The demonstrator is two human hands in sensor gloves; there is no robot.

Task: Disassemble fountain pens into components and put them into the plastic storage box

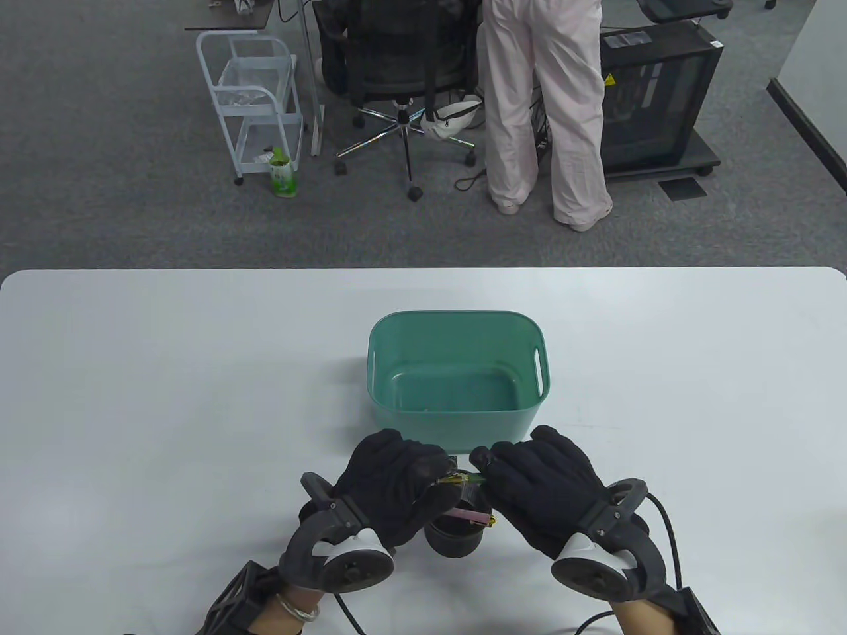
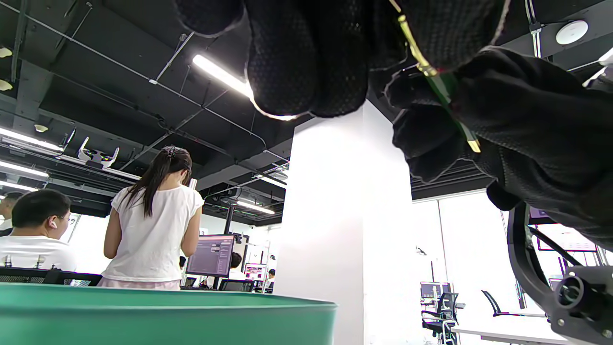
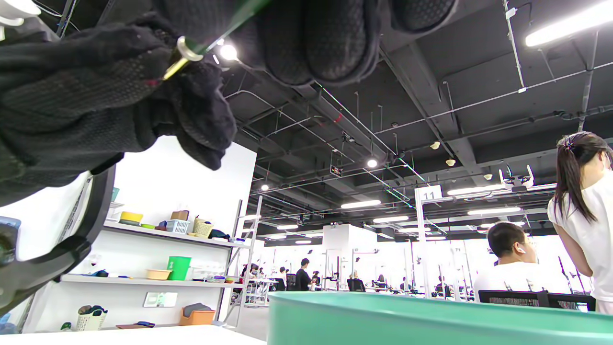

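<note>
A green fountain pen [image 1: 463,479] with gold trim is held between both gloved hands just in front of the teal plastic storage box [image 1: 456,370]. My left hand [image 1: 433,473] grips its gold end; in the left wrist view the pen [image 2: 443,86] runs from my fingers into the other glove. My right hand [image 1: 486,466] curls round the green barrel [image 3: 234,21], whose metal ring shows in the right wrist view. Below the hands stands a black pen holder [image 1: 456,532] with a pink pen [image 1: 471,516] lying across its mouth. The box looks empty.
The white table [image 1: 165,397] stretches wide on both sides of the box. Beyond its far edge are an office chair [image 1: 397,73], a white cart [image 1: 255,99], a black cabinet [image 1: 655,99] and a standing person [image 1: 546,106].
</note>
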